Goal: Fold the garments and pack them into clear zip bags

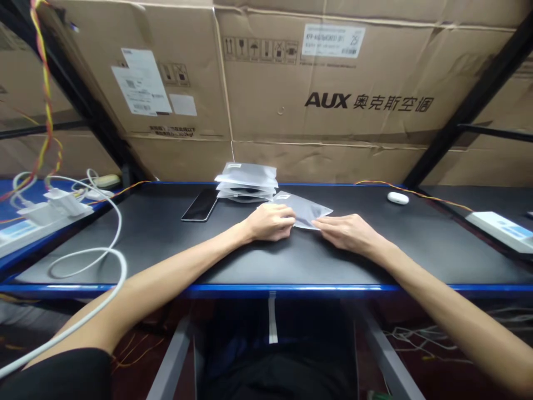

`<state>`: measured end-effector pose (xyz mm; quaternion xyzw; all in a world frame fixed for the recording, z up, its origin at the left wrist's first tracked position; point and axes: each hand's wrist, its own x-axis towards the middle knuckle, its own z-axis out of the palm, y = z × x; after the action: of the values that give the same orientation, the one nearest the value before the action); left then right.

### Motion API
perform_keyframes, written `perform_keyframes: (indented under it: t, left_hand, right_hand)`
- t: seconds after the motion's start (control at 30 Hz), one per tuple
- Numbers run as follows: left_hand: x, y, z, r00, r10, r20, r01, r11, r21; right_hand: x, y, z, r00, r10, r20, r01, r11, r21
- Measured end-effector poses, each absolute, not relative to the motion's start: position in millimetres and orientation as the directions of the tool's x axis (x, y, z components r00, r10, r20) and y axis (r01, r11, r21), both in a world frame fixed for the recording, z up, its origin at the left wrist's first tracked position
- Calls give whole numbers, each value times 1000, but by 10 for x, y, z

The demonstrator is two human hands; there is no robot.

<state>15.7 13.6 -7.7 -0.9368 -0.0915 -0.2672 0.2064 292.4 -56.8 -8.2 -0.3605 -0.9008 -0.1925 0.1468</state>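
A flat, pale translucent pouch [306, 211] with a small white label lies on the dark table mat. My left hand [272, 222] is closed over its left near edge, fingers curled. At its right corner, my right hand [347, 230] pinches the edge between thumb and fingers. Just behind my left hand rises a stack of similar pouches [246, 180], the top one carrying a small label. What the pouches contain cannot be made out. Left of the stack lies a black smartphone [200, 205], screen dark.
A white cable [120, 266] loops across the table's left side, in front of my left arm. Power strips stand left [41, 219] and right [502, 230]. A small white case [397, 198] lies back right. A large cardboard box [333, 128] walls off the back, between black metal posts.
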Motion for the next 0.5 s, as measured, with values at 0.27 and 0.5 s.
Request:
perform_keyframes:
  t: [0.27,0.5]
  left_hand:
    - [-6,273,91,903,158,399,301,-896,-326]
    - [-244,370,200,902,288,323,393,-858,-332]
  right_hand:
    - [3124,-535,-30,-635,684,360,760,636,133]
    - [3169,-517,-28,-601,713,361,793,587,162]
